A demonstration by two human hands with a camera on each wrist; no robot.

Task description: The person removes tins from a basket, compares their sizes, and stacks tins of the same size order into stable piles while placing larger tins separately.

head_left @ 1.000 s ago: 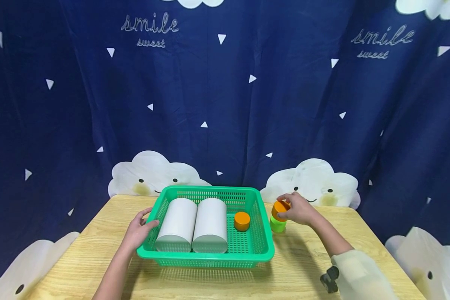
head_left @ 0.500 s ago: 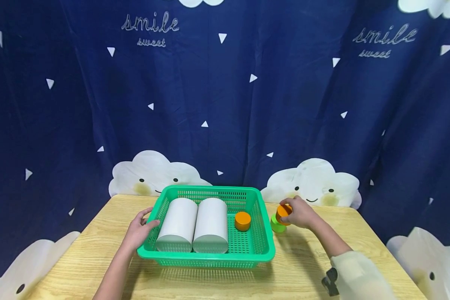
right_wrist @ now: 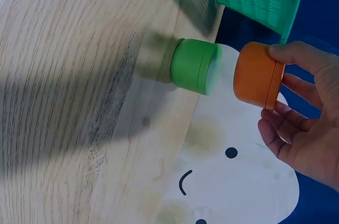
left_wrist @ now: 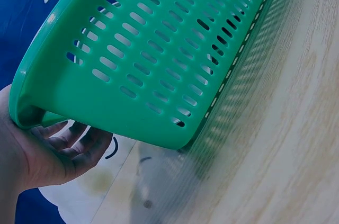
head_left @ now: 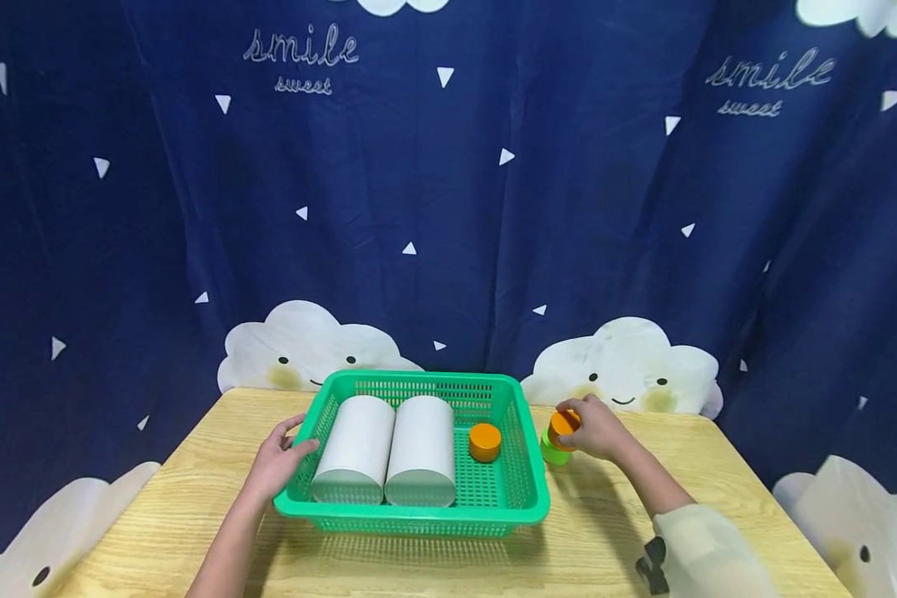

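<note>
White cylinders and one orange jar are already sitting in the basket the left hand is gripping, while outside, the right hand is pinching another orange jar above the green jar.

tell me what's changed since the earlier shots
The right hand, holding an orange cylindrical container, shifted slightly right and lower in the head view. Nothing was grasped or released. The left hand, green plastic basket, two white cylinders, second orange container and green cylindrical container stayed put.
</note>
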